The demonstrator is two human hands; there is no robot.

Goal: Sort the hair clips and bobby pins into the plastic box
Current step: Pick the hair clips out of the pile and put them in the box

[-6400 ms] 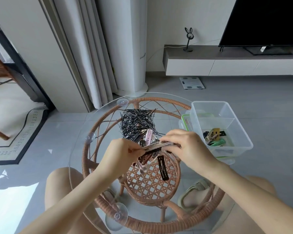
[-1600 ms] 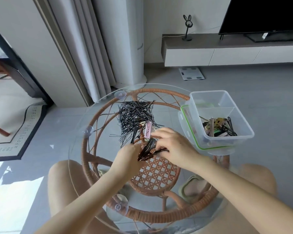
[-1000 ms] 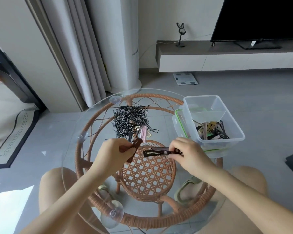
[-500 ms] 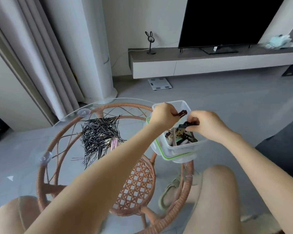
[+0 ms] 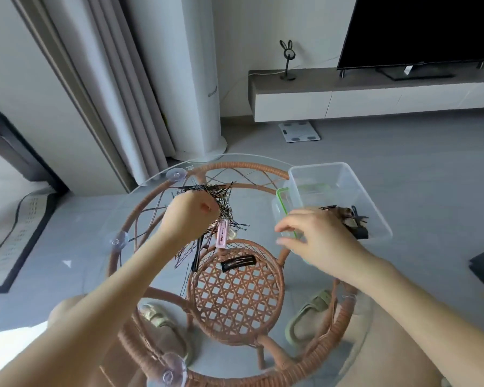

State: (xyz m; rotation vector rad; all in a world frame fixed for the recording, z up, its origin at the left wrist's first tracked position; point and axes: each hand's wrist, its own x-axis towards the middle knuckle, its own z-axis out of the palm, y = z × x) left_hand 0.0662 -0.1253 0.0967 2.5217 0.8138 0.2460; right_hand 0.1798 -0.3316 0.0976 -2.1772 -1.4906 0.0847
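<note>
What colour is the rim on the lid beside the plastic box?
Green. The lid shows in the head view, against the left side of the clear plastic box.

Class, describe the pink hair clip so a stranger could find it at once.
On the round glass table, find the near edge of the black bobby pin pile. The pink hair clip lies there; it alone is pink, unlike the black snap clip nearer the person.

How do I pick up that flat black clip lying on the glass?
Come straight down from above and pinch the black clip across its narrow width, near the middle. It lies flat on the glass table with its long sides free, so a thumb-and-finger grip probably fits there.
</note>
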